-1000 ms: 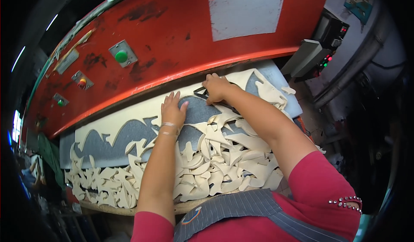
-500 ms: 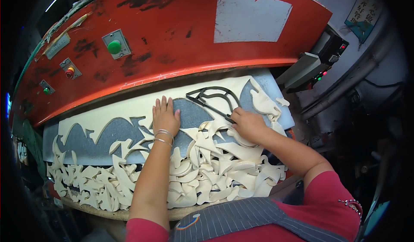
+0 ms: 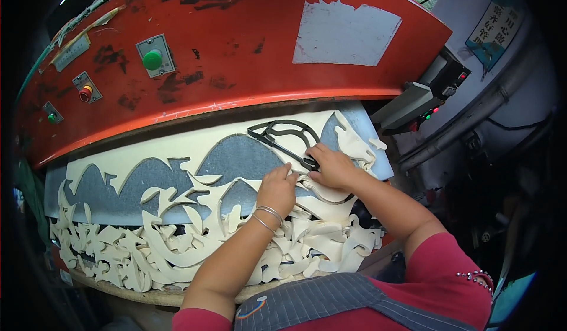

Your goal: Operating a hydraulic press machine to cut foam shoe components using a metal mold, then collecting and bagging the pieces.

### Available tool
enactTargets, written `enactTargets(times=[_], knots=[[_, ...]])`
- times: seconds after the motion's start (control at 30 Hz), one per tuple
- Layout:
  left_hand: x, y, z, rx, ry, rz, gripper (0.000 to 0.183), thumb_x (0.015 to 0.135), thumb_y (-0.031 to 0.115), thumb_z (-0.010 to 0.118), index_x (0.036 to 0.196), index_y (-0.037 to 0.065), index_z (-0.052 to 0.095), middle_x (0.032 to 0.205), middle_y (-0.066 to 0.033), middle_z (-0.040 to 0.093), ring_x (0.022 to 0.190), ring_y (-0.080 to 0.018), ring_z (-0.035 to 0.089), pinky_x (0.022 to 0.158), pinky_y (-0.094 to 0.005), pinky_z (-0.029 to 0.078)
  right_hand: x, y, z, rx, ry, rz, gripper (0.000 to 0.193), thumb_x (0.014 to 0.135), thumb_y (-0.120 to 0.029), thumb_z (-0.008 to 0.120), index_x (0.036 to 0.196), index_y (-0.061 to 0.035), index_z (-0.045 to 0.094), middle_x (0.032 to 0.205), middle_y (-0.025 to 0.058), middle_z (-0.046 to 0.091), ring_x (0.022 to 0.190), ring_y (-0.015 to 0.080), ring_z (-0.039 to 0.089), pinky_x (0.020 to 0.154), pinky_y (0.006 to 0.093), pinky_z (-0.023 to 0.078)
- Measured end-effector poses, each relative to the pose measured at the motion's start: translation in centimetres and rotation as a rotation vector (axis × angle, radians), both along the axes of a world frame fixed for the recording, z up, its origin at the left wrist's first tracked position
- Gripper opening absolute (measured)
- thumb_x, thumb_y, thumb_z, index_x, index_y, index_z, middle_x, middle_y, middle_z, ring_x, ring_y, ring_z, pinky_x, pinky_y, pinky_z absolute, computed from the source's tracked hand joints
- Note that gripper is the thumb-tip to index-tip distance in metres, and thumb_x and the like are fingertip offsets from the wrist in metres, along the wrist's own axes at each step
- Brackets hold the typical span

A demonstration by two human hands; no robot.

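My right hand (image 3: 334, 167) is closed on the lower right end of a black metal cutting die (image 3: 282, 137), a curved frame with inner bars. The die lies on a cream sheet (image 3: 159, 144) whose near edge is scalloped with arch-shaped cutouts. Just left of the die's lower end is my left hand (image 3: 277, 189), fingers bent together at a cream offcut (image 3: 214, 196); its palm hides part of that strip. Beneath the sheet is a grey-blue cutting board (image 3: 150, 180).
A heap of cream scraps (image 3: 124, 251) covers the near edge. Behind the sheet rises a red machine beam (image 3: 236, 53) with a green push button (image 3: 152, 60) and a red knob (image 3: 86, 93). A control box (image 3: 440, 83) stands at right. More loose pieces (image 3: 353, 142) lie right of the die.
My left hand has left its flat rest on the sheet and come right and nearer, closing beside the die. A curved offcut has shifted onto the heap. The die is still in my right hand.
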State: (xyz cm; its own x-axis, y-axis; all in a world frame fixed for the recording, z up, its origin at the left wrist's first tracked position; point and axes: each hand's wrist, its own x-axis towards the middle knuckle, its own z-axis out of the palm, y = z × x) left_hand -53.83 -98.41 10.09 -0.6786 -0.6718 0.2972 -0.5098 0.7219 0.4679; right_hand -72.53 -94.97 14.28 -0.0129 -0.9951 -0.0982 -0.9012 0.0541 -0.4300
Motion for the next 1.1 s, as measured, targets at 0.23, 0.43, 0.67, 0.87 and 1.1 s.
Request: enactTargets(times=[0.23,0.43,0.67,0.87,1.1], knots=[[0.1,0.3,-0.1,0.066,-0.025,-0.003,0.022,0.082,0.009,0.054,0.099,0.005,0.066,0.119,-0.0145,0.058,0.109,-0.0285,0.054,0.093,-0.0384,0.042,-1.3,-1.2,0.4,0.246,-0.046,0.064,0.043,0.071,-0.024,0.074,0.107,-0.0058,0.057,0.108,0.0139,0.052,0.094,0.0303,0.057,0.082,0.0373,0.046],[0.3,-1.0,0.0,0.033,-0.039,-0.005,0.022,0.08,0.008,0.054,0.099,0.006,0.066,0.115,-0.0096,0.061,0.107,-0.0266,0.055,0.089,-0.0379,0.044,-5.7,-4.6,11.4,0.057,-0.118,0.173,0.033,0.066,-0.016,0.077,0.091,-0.0017,0.061,0.097,0.0116,0.054,0.097,0.0257,0.053,0.084,0.0332,0.043],[0.5,0.0,0.2,0.148,0.03,-0.009,0.019,0.08,0.014,0.062,0.097,0.007,0.068,0.111,-0.0094,0.062,0.105,-0.0261,0.056,0.088,-0.0386,0.044,-8.3,10.5,2.3,-0.536,-0.424,0.029,0.033,0.069,-0.016,0.078,0.095,-0.004,0.06,0.106,0.0157,0.053,0.103,0.0279,0.052,0.088,0.0384,0.042],[-1.1,2.6,7.4,0.255,0.2,-0.104,0.033,0.091,0.033,0.054,0.1,0.005,0.067,0.108,-0.0131,0.063,0.101,-0.03,0.058,0.091,-0.0371,0.043,-8.4,21.4,1.7,-0.603,-0.315,-0.076,0.026,0.065,-0.003,0.071,0.09,-0.0039,0.062,0.111,0.0139,0.056,0.094,0.0282,0.057,0.082,0.0344,0.046],[-2.4,10.2,10.5,2.192,0.648,-0.128,0.067,0.094,0.057,0.031,0.107,-0.003,0.058,0.093,-0.015,0.064,0.083,-0.0247,0.062,0.081,-0.0377,0.05,-7.9,17.8,6.9,-0.641,0.187,0.417,0.03,0.066,-0.005,0.067,0.096,-0.0072,0.063,0.124,0.0077,0.052,0.107,0.0299,0.054,0.084,0.0358,0.047]])
